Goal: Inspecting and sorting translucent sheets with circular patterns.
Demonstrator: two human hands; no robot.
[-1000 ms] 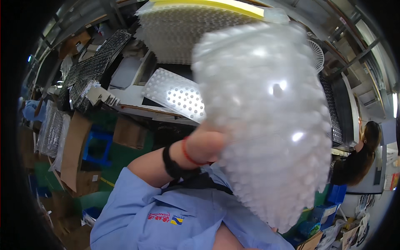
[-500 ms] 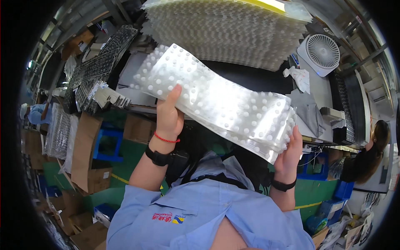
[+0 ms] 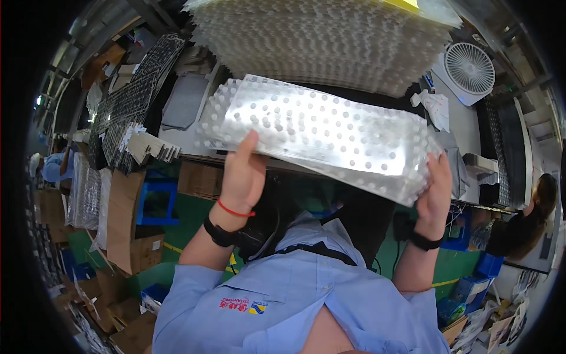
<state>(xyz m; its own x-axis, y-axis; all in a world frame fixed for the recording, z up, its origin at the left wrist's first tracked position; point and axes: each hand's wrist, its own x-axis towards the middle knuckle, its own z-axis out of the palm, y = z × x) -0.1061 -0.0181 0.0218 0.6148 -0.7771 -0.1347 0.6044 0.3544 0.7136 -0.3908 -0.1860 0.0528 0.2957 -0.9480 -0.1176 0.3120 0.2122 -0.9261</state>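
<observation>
A bundle of clear plastic sheets with rows of round dots (image 3: 321,127) is stretched between my two hands, its layers fanned unevenly at both ends. My left hand (image 3: 244,171) grips its lower left edge, thumb on top and the other fingers hidden beneath. At the right end, my right hand (image 3: 435,183) is closed on the edge, with its fingers partly out of sight. Light glares off the upper sheet. Just beyond stands a tall stack of similar dotted sheets (image 3: 318,50), with a yellow piece on top.
A white fan (image 3: 469,68) and crumpled white tissue (image 3: 433,109) are on the right of the table. Black grid-patterned strips (image 3: 138,88) and pale strips (image 3: 154,147) lie on the left. Cardboard (image 3: 121,218) and a blue stool (image 3: 158,200) stand below. Another person (image 3: 525,227) is at far right.
The bundle has turned from a steep slant to nearly level and flattened out. My right hand has moved up and to the right; my left stays close to its place.
</observation>
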